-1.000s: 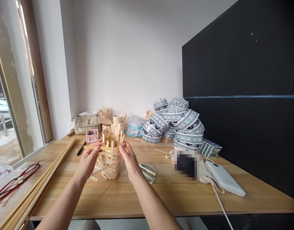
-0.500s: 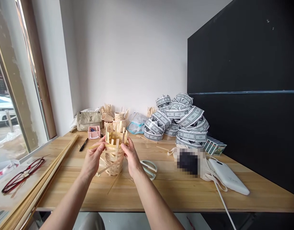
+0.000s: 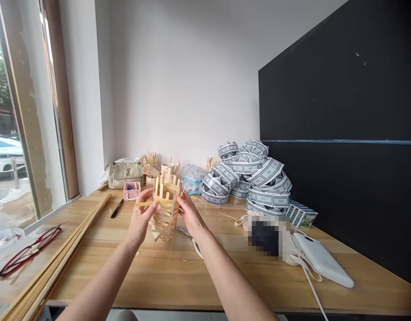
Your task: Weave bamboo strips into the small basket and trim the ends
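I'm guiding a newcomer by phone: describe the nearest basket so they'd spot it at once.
On the wooden table, look left of the grey patterned rolls. Find the pale woven basket: unlike the baskets behind, it is between the left hand and right hand.

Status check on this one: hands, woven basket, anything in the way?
Left hand pinching yellow strip. Right hand at upper right side of woven basket. Basket roughly upright, uneven slats sticking up. Scissors close beside it, partly hidden.
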`<state>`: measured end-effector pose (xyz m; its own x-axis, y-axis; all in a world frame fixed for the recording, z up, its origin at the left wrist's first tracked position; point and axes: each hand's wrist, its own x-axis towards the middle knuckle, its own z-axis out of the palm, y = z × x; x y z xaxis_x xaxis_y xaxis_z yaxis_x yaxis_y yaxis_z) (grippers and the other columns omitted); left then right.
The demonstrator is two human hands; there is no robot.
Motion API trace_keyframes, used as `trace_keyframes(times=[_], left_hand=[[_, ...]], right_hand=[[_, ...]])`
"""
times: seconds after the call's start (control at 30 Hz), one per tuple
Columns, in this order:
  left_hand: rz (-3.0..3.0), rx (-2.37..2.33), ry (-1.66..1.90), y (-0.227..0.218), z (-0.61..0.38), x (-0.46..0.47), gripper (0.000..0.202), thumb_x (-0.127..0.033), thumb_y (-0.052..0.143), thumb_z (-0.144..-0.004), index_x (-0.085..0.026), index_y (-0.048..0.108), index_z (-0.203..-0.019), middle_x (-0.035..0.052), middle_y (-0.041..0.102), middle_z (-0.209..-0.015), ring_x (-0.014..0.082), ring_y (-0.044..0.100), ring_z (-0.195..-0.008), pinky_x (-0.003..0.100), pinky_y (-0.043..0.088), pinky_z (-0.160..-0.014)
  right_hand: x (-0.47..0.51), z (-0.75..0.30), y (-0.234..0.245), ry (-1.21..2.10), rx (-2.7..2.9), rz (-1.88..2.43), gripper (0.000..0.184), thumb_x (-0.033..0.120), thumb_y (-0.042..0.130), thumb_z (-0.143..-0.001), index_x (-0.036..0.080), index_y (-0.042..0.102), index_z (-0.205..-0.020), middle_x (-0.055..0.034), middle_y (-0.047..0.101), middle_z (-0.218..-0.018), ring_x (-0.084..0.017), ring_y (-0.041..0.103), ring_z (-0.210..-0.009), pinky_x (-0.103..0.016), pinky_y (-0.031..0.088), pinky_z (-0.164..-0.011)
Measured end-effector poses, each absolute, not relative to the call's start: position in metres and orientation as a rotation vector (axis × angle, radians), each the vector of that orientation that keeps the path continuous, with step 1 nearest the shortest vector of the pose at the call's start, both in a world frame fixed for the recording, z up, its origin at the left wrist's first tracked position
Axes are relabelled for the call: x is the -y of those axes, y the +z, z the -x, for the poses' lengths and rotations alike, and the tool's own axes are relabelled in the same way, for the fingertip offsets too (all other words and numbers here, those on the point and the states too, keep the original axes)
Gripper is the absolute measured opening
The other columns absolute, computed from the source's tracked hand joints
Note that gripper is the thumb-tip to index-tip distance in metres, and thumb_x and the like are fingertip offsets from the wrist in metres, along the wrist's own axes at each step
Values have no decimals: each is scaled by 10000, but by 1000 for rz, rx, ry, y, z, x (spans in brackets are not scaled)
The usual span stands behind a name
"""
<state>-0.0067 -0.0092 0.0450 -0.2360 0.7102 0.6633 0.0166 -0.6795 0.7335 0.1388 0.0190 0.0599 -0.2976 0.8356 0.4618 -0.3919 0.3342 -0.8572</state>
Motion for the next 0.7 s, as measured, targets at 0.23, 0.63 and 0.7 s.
trace_keyframes(times=[0.23,0.63,0.7], left_hand=[[-1918,-1053,1947,53,19,-13,373,-347,530,-761,-256,532,-1123,43,424,-1249,235,265,-1233,377,179,-1028],[-1697,-932,1968,12,25,-15,626,-343,594,-713,-273,352,-1287,48,310,-1380,278,232,-1270,390,223,-1035],[-1642,-898,2004,8,26,-14,681,-337,596,-714,-315,275,-1314,34,303,-1384,271,244,-1267,402,248,-1024]], right_hand=[[-44,-142,65,1341,1477,426,410,409,495,-756,303,487,-1152,24,562,-1160,-198,491,-1070,-360,368,-869],[-49,-130,35,1312,1413,240,652,479,559,-704,288,332,-1284,-21,468,-1260,-217,431,-1139,-395,348,-934],[-45,-128,34,1315,1451,210,622,475,536,-728,282,335,-1284,-23,463,-1264,-217,411,-1160,-384,344,-943]])
